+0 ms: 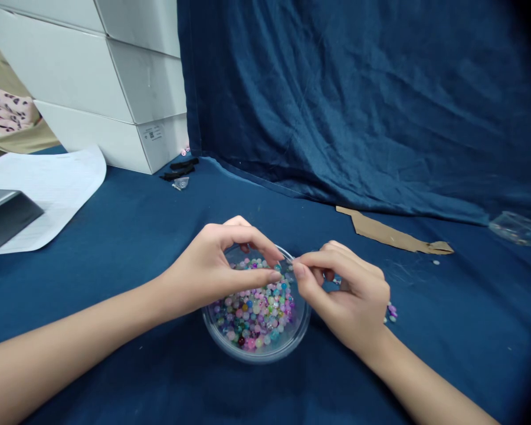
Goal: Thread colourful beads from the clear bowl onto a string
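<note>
A round clear plastic bowl [230, 349] holds many small beads [254, 307] in pink, purple, blue, green and white. My left hand [221, 260] reaches over the bowl's far left part. Its thumb and index finger nearly meet around what looks like a small pale bead [278, 268]. At the bowl's right rim, my right hand [343, 283] is closed in a pinch, fingertips close to those of the left. What it pinches is too thin or small to make out. A few small beads [392, 313] show on the cloth beyond the right wrist.
White boxes [79, 77] are stacked at the back left, beside papers [71, 183] and a dark device [9, 215]. Black strips [179, 170] and a small plastic bag [181, 183] lie near the boxes. Torn cardboard [389, 233] and a clear container [520, 229] lie right.
</note>
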`<state>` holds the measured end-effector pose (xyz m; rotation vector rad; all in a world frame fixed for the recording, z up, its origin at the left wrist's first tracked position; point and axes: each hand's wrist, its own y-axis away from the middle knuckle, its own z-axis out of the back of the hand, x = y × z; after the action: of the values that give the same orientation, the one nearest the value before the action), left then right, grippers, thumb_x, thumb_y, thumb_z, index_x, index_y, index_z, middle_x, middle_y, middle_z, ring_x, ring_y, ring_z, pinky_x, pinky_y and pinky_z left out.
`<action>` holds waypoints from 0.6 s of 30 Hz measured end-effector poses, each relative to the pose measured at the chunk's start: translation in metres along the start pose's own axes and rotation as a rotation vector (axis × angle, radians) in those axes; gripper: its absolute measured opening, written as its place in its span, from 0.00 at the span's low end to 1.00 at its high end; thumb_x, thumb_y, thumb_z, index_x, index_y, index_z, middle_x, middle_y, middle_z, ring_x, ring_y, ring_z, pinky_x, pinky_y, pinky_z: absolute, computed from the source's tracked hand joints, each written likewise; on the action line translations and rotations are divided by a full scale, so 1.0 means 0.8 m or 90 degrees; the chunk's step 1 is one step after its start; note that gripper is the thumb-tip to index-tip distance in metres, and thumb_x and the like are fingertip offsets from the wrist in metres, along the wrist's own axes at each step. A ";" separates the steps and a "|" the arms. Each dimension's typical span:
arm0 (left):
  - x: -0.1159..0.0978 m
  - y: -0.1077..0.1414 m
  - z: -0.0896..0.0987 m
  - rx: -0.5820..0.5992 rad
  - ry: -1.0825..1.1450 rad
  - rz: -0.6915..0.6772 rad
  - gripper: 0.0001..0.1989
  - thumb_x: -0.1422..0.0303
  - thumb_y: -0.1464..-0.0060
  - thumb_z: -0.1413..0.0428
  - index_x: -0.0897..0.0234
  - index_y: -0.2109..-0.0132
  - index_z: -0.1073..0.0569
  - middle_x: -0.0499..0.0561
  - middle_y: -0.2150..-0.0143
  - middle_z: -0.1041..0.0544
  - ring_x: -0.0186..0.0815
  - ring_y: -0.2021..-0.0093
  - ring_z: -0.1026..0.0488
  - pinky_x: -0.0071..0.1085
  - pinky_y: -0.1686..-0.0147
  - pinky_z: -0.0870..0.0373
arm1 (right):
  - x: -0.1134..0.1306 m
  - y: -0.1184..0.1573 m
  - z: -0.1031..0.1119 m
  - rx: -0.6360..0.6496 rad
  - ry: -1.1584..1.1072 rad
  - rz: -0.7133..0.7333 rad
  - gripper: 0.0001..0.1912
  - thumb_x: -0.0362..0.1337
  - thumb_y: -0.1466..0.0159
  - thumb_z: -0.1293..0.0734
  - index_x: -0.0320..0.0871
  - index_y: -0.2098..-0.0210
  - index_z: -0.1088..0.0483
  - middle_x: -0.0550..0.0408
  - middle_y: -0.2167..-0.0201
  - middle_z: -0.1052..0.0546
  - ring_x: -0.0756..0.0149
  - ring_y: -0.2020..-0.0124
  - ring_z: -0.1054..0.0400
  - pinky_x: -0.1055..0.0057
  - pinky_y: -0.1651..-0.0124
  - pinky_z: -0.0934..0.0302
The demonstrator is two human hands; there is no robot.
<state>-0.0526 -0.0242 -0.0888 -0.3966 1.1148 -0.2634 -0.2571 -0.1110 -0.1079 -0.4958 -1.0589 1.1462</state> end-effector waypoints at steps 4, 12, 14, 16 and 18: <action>-0.001 -0.001 0.001 0.001 -0.006 -0.003 0.07 0.71 0.48 0.29 0.61 0.61 0.17 0.47 0.65 0.19 0.36 0.60 0.27 0.32 0.58 0.32 | 0.000 0.000 0.000 0.005 -0.001 -0.006 0.05 0.26 0.35 0.29 0.41 0.66 0.23 0.62 0.79 0.34 0.71 0.76 0.40 0.67 0.69 0.45; -0.002 -0.002 0.003 0.013 -0.025 -0.004 0.07 0.70 0.47 0.30 0.61 0.60 0.17 0.48 0.65 0.20 0.36 0.60 0.26 0.33 0.59 0.32 | 0.001 -0.002 -0.001 0.025 -0.009 -0.004 0.05 0.26 0.36 0.29 0.41 0.67 0.23 0.62 0.80 0.35 0.71 0.77 0.41 0.67 0.70 0.46; -0.001 -0.001 0.002 0.005 -0.021 -0.005 0.07 0.71 0.47 0.30 0.61 0.60 0.17 0.48 0.65 0.20 0.37 0.60 0.26 0.33 0.59 0.32 | 0.001 -0.001 0.000 0.022 -0.016 -0.011 0.05 0.26 0.36 0.29 0.41 0.67 0.24 0.62 0.80 0.35 0.71 0.77 0.41 0.67 0.70 0.46; 0.000 0.000 0.001 0.003 -0.019 -0.004 0.06 0.71 0.47 0.30 0.61 0.60 0.17 0.48 0.65 0.20 0.37 0.60 0.26 0.33 0.59 0.32 | 0.001 0.000 0.002 0.015 -0.022 -0.018 0.05 0.27 0.35 0.29 0.41 0.67 0.24 0.62 0.79 0.36 0.71 0.77 0.41 0.67 0.70 0.46; 0.000 0.000 0.000 0.005 -0.018 -0.004 0.06 0.71 0.47 0.30 0.61 0.61 0.17 0.48 0.65 0.20 0.37 0.60 0.26 0.33 0.59 0.32 | 0.000 0.000 0.002 0.010 -0.024 -0.023 0.05 0.27 0.35 0.29 0.41 0.66 0.23 0.62 0.79 0.36 0.71 0.77 0.41 0.67 0.69 0.45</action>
<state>-0.0524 -0.0242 -0.0888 -0.3959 1.0845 -0.2666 -0.2587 -0.1112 -0.1072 -0.4424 -1.0867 1.1341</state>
